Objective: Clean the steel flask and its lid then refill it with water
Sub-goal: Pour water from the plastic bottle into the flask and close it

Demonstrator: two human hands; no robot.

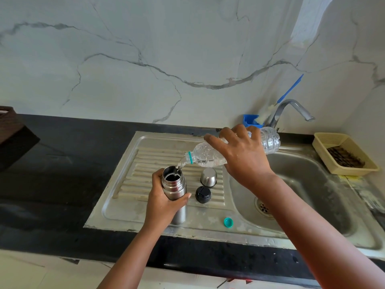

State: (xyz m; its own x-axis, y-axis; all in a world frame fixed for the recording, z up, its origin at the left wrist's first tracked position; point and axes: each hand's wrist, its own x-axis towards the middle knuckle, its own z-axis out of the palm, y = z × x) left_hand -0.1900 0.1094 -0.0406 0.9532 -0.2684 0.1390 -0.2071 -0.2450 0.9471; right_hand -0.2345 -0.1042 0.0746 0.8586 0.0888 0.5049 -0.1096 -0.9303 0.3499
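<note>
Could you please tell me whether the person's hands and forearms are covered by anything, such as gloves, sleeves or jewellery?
Both are bare. The left hand and the right hand wear no gloves, and no rings show on the visible fingers. Neither wrist carries a watch or bracelet. Both forearms are uncovered as far as the frame's bottom edge, with no sleeve in sight. The right hand looks slightly wet or shiny.

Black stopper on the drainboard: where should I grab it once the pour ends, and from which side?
Take the black stopper by its round side wall, from straight above. It stands apart on the drainboard, between the steel flask and the sink basin, just nearer than the steel cup lid.
</note>
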